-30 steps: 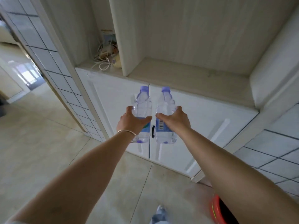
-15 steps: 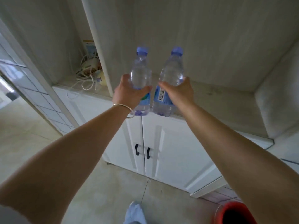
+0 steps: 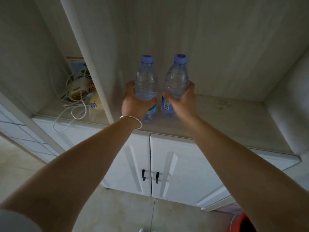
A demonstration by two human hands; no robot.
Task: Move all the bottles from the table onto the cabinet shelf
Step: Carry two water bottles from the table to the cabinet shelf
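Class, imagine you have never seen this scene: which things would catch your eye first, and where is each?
Two clear bottles with purple caps stand out at the centre, the left bottle in the left hand and the right bottle in the right hand, over the cabinet shelf. To the left, behind a divider, lies a tangle of white cables.

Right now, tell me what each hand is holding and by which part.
The left hand grips one clear bottle around its lower body. The right hand grips the other bottle likewise, at the label.
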